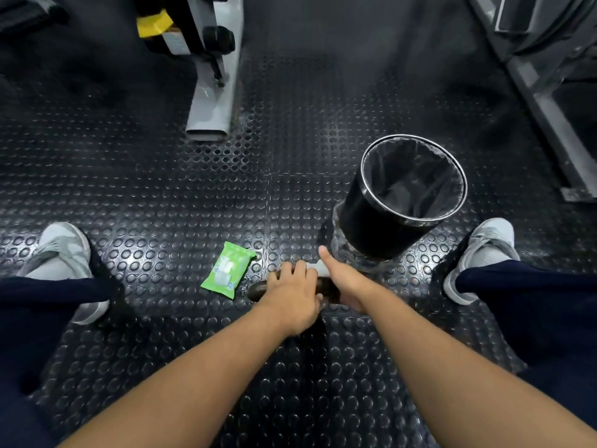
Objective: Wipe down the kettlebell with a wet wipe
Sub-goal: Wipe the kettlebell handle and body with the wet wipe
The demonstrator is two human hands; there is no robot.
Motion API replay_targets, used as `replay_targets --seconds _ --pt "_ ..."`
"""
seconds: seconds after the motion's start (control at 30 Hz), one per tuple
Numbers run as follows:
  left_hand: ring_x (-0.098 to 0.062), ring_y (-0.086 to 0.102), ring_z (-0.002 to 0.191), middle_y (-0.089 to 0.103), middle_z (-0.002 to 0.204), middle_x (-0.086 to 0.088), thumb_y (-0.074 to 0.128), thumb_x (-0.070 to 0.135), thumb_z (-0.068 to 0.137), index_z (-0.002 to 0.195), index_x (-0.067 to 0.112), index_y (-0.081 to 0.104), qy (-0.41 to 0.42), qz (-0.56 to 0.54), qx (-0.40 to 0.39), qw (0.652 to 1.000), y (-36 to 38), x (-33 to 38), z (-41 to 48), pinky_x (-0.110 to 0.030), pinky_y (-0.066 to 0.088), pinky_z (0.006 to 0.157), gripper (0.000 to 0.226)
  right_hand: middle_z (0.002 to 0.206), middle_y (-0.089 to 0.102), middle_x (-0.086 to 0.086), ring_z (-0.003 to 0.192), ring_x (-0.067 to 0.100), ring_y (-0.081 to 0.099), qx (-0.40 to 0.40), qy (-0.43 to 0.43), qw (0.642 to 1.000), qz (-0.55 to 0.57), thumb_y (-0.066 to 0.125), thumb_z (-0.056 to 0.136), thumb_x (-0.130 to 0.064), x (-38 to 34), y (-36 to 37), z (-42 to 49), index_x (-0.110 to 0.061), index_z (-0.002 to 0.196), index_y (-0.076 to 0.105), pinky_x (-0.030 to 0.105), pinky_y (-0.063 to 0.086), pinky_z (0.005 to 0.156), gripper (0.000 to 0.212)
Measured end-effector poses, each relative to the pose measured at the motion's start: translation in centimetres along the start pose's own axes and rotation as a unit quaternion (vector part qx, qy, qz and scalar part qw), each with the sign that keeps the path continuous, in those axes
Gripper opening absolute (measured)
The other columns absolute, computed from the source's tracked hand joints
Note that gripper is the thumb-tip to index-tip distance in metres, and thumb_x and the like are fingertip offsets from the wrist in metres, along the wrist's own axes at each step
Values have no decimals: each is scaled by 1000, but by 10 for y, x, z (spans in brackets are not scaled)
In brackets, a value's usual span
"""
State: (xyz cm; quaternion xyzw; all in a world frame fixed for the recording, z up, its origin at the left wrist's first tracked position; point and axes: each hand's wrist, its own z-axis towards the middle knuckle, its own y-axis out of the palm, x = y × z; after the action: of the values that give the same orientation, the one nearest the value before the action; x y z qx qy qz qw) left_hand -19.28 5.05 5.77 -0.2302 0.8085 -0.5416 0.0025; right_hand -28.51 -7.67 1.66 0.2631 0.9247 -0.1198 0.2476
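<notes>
A dark kettlebell (258,290) stands on the studded rubber floor between my feet, mostly hidden under both hands. My left hand (292,297) is closed over its top, gripping it. My right hand (347,279) presses a white wet wipe (318,266) against the kettlebell's right side, thumb pointing up. Only a small white edge of the wipe shows between the hands. A green pack of wet wipes (227,270) lies flat on the floor just left of the kettlebell.
A black waste bin (381,221) with a liner stands just beyond my right hand. A grey machine leg (211,101) rises at the back left, and a metal frame (549,124) runs along the right. My shoes (63,253) (484,250) flank the spot.
</notes>
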Motion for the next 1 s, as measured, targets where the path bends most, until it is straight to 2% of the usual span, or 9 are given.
replay_targets --seconds 0.17,0.33,0.4,0.53,0.67,0.8,0.87,0.93,1.0 --pt "-28 36 125 37 138 -6 33 48 106 137 15 39 -13 -10 -52 998 -6 -1 7 -53 32 108 45 113 75 16 109 34 72 -57 15 998 -4 37 91 -83 -33 -20 -28 -13 140 51 51 54 99 86" --pt "-27 36 124 40 134 -6 41 46 106 134 18 42 -11 -45 -30 998 -5 -4 4 -52 31 107 39 137 63 17 107 33 71 -71 28 997 -25 38 90 -83 -57 -21 -31 -17 152 38 45 55 81 90" --pt "-28 37 124 40 135 -6 44 45 105 134 18 42 -13 -53 -23 998 -6 -4 4 -52 31 107 40 118 72 15 103 32 72 -57 22 996 -64 36 84 -91 -47 -8 -27 -19 136 54 46 56 86 90" --pt "-29 37 128 40 138 -8 46 45 105 137 16 41 -20 -54 -28 998 -8 -3 5 -54 32 107 44 127 72 9 115 28 69 28 -8 999 -44 41 44 -112 3 -2 15 -24 125 71 50 48 108 123" --pt "-29 38 127 40 137 -8 47 45 105 136 17 42 -19 -58 -24 998 -8 -3 5 -54 32 107 43 109 79 6 102 26 74 -4 2 1000 3 42 76 -96 -8 -2 -11 -25 118 71 43 55 96 87" --pt "-29 37 126 40 135 -7 48 45 104 135 18 42 -25 -62 -29 997 -9 -3 6 -55 31 109 42 109 76 17 81 30 75 -64 23 995 -71 36 89 -85 -44 -15 -21 -12 141 54 42 61 81 91" --pt "-29 37 125 40 135 -6 48 45 104 135 19 42 -25 -66 -33 997 -9 -4 6 -54 31 109 41 118 72 22 77 32 73 -64 25 994 -84 34 93 -81 -55 -15 -22 -20 143 46 41 60 73 80" --pt "-28 37 124 41 136 -5 48 45 104 135 21 43 -21 -63 -35 997 -10 -3 5 -53 31 107 40 122 66 19 88 34 71 -41 23 995 -85 38 87 -88 -51 -10 -17 -30 135 46 45 58 80 76" --pt "-30 37 126 41 139 -4 46 45 105 134 21 43 -18 -58 -41 997 -11 -2 4 -55 32 107 39 113 66 10 92 29 67 -12 15 999 -27 48 58 -104 -26 -6 2 -27 128 60 45 56 87 105"
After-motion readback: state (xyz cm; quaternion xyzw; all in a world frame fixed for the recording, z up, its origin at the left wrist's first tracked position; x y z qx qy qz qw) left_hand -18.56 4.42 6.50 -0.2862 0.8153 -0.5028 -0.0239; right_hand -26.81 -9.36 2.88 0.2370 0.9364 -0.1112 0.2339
